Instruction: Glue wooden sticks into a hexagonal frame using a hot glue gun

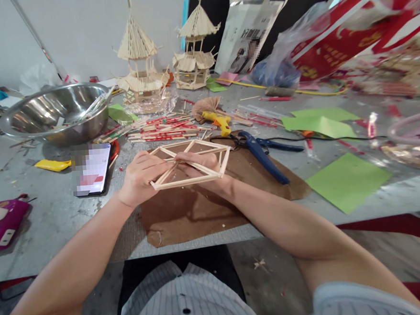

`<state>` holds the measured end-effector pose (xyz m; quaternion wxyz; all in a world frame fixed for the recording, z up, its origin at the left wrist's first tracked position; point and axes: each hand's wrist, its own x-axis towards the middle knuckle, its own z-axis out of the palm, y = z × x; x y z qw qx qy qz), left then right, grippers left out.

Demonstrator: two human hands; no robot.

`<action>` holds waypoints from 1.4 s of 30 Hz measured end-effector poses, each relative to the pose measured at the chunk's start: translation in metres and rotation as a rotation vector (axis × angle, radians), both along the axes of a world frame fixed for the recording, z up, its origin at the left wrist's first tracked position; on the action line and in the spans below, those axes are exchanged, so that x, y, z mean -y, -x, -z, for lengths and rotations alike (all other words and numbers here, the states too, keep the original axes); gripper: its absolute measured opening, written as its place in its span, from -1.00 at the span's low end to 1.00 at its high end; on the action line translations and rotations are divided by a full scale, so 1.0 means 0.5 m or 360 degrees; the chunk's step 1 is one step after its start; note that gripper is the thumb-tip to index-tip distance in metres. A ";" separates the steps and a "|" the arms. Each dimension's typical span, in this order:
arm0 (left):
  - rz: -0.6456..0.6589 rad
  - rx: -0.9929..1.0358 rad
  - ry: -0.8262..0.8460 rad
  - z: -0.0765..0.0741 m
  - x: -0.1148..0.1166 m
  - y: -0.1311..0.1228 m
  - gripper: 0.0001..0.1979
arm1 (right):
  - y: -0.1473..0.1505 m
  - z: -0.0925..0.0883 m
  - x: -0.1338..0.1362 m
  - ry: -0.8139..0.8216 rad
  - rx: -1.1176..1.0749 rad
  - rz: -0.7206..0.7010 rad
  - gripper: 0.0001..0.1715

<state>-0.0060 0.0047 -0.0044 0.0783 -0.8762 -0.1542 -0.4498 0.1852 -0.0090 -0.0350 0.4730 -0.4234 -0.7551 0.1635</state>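
Note:
A hexagonal frame of thin wooden sticks is held just above a brown paper sheet on the grey table. My left hand grips the frame's near left side, fingers curled round the sticks. My right hand reaches under and through the frame's middle, fingers closed on its inner sticks. Both forearms come in from the bottom of the view.
Loose sticks, a yellow glue gun and blue pliers lie behind the frame. A steel bowl and a phone are left; two stick pagodas stand at the back. Green paper lies right.

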 end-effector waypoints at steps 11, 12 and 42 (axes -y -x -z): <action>0.0018 -0.0037 -0.0026 0.000 -0.001 0.002 -0.84 | 0.006 -0.009 0.006 0.0053 0.0071 0.0046 -0.68; 0.0022 -0.0035 -0.0027 0.000 -0.001 0.002 -0.84 | 0.006 -0.012 0.007 0.0056 0.0080 0.0034 -0.68; 0.0044 -0.0041 -0.0078 0.005 -0.003 0.004 -0.83 | 0.005 -0.003 0.004 0.0028 0.0037 0.0004 -0.76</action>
